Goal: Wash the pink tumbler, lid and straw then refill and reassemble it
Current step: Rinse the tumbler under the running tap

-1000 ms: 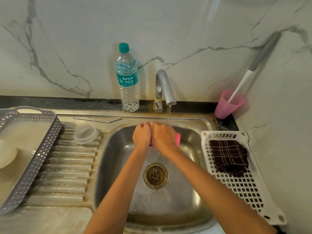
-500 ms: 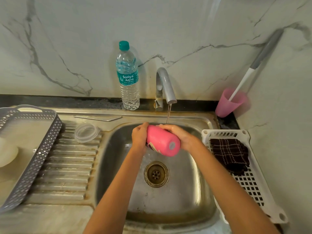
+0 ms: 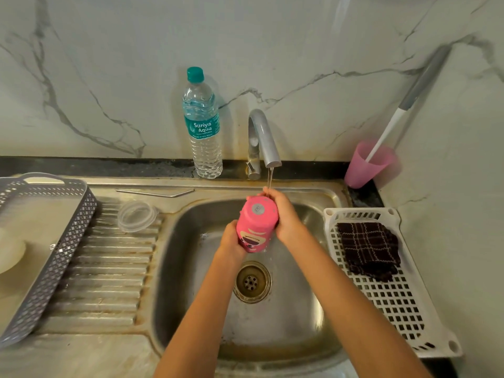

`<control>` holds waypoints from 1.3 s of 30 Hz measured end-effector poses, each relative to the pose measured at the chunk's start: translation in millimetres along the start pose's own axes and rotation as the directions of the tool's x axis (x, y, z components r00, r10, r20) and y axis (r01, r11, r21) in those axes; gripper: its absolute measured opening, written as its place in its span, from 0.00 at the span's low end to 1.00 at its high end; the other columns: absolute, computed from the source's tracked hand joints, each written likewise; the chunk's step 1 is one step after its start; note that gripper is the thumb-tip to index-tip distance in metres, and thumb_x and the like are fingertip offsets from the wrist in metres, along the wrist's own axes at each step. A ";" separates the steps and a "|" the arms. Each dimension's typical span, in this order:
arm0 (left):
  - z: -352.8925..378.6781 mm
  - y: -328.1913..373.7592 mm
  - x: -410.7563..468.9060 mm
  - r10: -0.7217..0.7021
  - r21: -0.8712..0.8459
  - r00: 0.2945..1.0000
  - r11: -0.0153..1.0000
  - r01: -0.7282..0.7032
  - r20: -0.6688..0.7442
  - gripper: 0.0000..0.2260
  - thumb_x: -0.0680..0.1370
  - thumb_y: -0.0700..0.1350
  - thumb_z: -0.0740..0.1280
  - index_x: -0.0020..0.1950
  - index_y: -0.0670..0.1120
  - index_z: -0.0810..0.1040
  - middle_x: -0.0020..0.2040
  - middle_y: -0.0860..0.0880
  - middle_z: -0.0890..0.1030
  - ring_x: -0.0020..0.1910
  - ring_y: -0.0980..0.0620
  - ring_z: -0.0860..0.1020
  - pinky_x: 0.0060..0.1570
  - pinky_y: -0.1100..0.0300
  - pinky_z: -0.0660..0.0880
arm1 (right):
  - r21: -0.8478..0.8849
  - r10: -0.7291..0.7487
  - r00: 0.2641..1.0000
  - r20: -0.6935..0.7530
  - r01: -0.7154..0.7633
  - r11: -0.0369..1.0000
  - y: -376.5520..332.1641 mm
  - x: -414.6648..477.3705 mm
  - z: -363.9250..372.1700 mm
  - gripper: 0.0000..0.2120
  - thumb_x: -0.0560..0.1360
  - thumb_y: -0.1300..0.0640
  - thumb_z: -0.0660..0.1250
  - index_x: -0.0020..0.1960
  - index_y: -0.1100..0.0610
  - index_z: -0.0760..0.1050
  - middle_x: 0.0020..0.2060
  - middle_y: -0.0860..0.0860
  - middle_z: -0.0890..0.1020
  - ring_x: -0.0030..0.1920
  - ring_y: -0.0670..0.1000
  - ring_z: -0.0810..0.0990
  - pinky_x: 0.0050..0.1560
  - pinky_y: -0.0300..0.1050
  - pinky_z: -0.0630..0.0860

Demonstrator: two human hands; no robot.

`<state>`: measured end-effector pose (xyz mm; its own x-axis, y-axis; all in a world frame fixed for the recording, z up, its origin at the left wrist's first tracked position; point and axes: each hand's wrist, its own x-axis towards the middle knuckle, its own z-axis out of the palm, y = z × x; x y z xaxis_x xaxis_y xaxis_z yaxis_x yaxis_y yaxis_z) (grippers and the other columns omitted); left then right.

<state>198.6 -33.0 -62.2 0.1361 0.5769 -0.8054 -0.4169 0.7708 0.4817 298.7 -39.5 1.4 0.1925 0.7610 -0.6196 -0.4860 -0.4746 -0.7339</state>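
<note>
The pink tumbler (image 3: 256, 223) with a cartoon face is held over the steel sink (image 3: 191, 268), its base turned up toward me, under a thin stream from the tap (image 3: 263, 137). My left hand (image 3: 231, 238) grips its lower end. My right hand (image 3: 283, 214) wraps its right side near the base. The clear lid (image 3: 137, 215) lies on the ribbed drainboard. The metal straw (image 3: 155, 192) lies along the sink's back ledge.
A water bottle (image 3: 203, 124) stands by the wall left of the tap. A grey basket (image 3: 49, 257) sits far left. A white basket (image 3: 387, 290) with a dark checked cloth (image 3: 368, 249) sits right. A pink cup (image 3: 366, 165) holding a brush stands in the corner.
The tumbler, first hidden behind both hands, came into view lying sideways and is now tipped with its base up under the stream. Both hands shifted around it.
</note>
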 end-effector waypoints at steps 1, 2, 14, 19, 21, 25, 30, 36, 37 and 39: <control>0.8 1.7 1.2 -0.003 -0.025 1.000 1.000 0.003 -0.015 0.16 0.83 0.48 0.54 0.49 0.42 0.79 0.42 0.42 0.81 0.42 0.45 0.79 0.44 0.51 0.78 | 0.024 -0.047 0.998 -0.033 0.047 0.999 8.1 -4.0 3.1 0.13 0.79 0.49 0.61 0.39 0.54 0.74 0.37 0.51 0.81 0.42 0.52 0.81 0.47 0.48 0.78; 1.0 2.6 5.1 -0.001 -0.054 1.000 0.999 0.000 -0.015 0.17 0.83 0.48 0.53 0.50 0.42 0.79 0.43 0.42 0.81 0.43 0.44 0.79 0.43 0.51 0.77 | 0.067 -0.118 0.991 -0.063 0.122 0.990 17.7 -7.6 6.8 0.14 0.81 0.48 0.59 0.41 0.53 0.75 0.37 0.50 0.81 0.41 0.50 0.81 0.44 0.45 0.78; 6.3 8.6 -9.6 -0.046 -0.056 0.983 0.997 0.057 0.180 0.17 0.80 0.48 0.62 0.35 0.40 0.79 0.28 0.46 0.78 0.24 0.51 0.79 0.28 0.60 0.77 | -0.187 -0.015 0.996 0.091 0.032 0.982 21.9 -3.5 -25.4 0.12 0.80 0.48 0.60 0.48 0.54 0.77 0.40 0.51 0.81 0.42 0.49 0.80 0.42 0.40 0.75; -4.0 -3.9 3.3 0.170 -0.199 0.984 0.968 -0.155 0.059 0.12 0.82 0.44 0.59 0.41 0.43 0.75 0.36 0.44 0.78 0.34 0.47 0.76 0.24 0.61 0.77 | -0.269 0.055 0.996 0.076 -0.033 0.963 3.9 1.4 -24.4 0.14 0.76 0.44 0.67 0.53 0.54 0.79 0.43 0.51 0.83 0.44 0.50 0.82 0.47 0.46 0.79; -12.3 -4.0 8.4 0.243 -0.320 0.963 0.927 -0.196 0.113 0.15 0.82 0.54 0.60 0.50 0.44 0.79 0.41 0.44 0.83 0.41 0.44 0.80 0.36 0.56 0.80 | -0.298 -0.056 0.998 -0.008 0.051 0.953 1.3 2.7 -22.7 0.17 0.77 0.42 0.65 0.56 0.54 0.76 0.45 0.51 0.83 0.44 0.49 0.82 0.45 0.45 0.79; -17.0 -5.7 2.3 0.330 -0.359 0.929 0.898 -0.254 0.168 0.37 0.68 0.72 0.62 0.65 0.45 0.74 0.59 0.39 0.81 0.57 0.40 0.81 0.56 0.44 0.78 | -0.559 -0.413 0.898 -0.153 0.266 0.785 12.4 6.6 -16.5 0.18 0.80 0.41 0.57 0.55 0.56 0.72 0.45 0.50 0.78 0.46 0.49 0.80 0.40 0.41 0.76; -9.0 0.9 3.8 0.257 -0.207 0.964 0.949 -0.238 0.071 0.24 0.73 0.58 0.70 0.63 0.45 0.75 0.52 0.42 0.83 0.43 0.49 0.84 0.34 0.57 0.80 | -0.713 -0.598 0.797 0.083 0.467 0.523 38.8 -1.7 -6.8 0.15 0.83 0.45 0.54 0.56 0.55 0.71 0.44 0.51 0.79 0.44 0.52 0.81 0.44 0.51 0.81; -16.0 32.5 8.2 0.082 -0.065 0.993 0.995 -0.077 0.080 0.13 0.75 0.56 0.66 0.50 0.47 0.78 0.43 0.45 0.81 0.38 0.47 0.81 0.31 0.57 0.79 | -0.357 -0.065 0.408 0.911 0.699 -0.620 -6.3 16.8 -39.2 0.30 0.80 0.36 0.51 0.66 0.57 0.74 0.60 0.54 0.80 0.63 0.52 0.75 0.68 0.49 0.68; -14.2 34.1 7.0 0.063 -0.053 0.994 0.997 -0.058 0.086 0.14 0.75 0.56 0.66 0.51 0.46 0.78 0.42 0.45 0.81 0.38 0.46 0.81 0.30 0.57 0.79 | -0.300 -0.018 0.387 0.922 0.682 -0.667 -15.6 19.9 -39.0 0.29 0.80 0.37 0.51 0.67 0.57 0.74 0.60 0.54 0.80 0.64 0.52 0.75 0.69 0.48 0.66; -10.5 36.9 6.7 0.046 -0.052 0.994 0.998 -0.041 0.100 0.15 0.76 0.56 0.66 0.52 0.45 0.77 0.42 0.44 0.81 0.39 0.46 0.80 0.27 0.60 0.79 | -0.389 -0.067 0.445 0.893 0.688 -0.613 -18.3 16.4 -28.7 0.29 0.80 0.37 0.54 0.67 0.57 0.74 0.58 0.54 0.81 0.61 0.53 0.76 0.68 0.48 0.67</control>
<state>174.7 -3.5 -53.4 0.2060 0.6363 -0.7435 -0.4680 0.7313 0.4962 335.2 -31.1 -3.3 -0.6428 0.7657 0.0224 0.7619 0.6422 -0.0842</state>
